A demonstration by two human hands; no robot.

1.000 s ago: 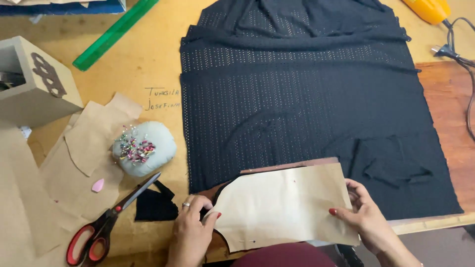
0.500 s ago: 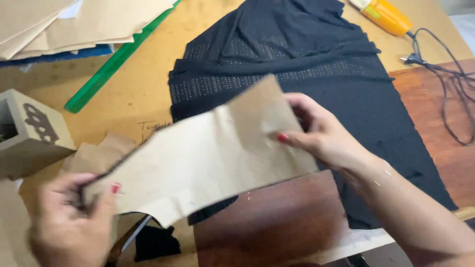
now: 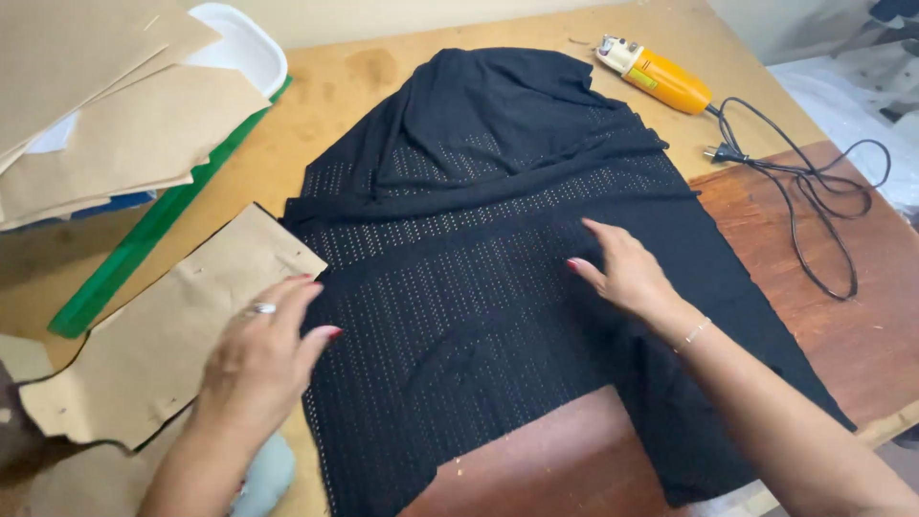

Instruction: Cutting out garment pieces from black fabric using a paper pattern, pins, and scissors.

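A black perforated fabric (image 3: pixel 479 278) lies spread over the wooden table, bunched at its far end, with a rectangular piece cut out of its near edge. My right hand (image 3: pixel 622 273) rests flat on the fabric near its middle, fingers apart. My left hand (image 3: pixel 258 354), with a ring on one finger, lies open at the fabric's left edge, its fingertips on the cloth. Just left of that hand, a brown paper pattern piece (image 3: pixel 163 335) lies flat on the table.
A green ruler (image 3: pixel 144 239) runs diagonally at the left. More brown paper pieces (image 3: pixel 105 115) and a white tray (image 3: pixel 244 48) sit at the back left. An orange electric cutter (image 3: pixel 656 77) with a black cord (image 3: pixel 814 201) lies at the back right.
The brown paper pattern piece, held up in both hands half a second ago, now lies on the table at the left. Both hands have moved onto the black fabric.
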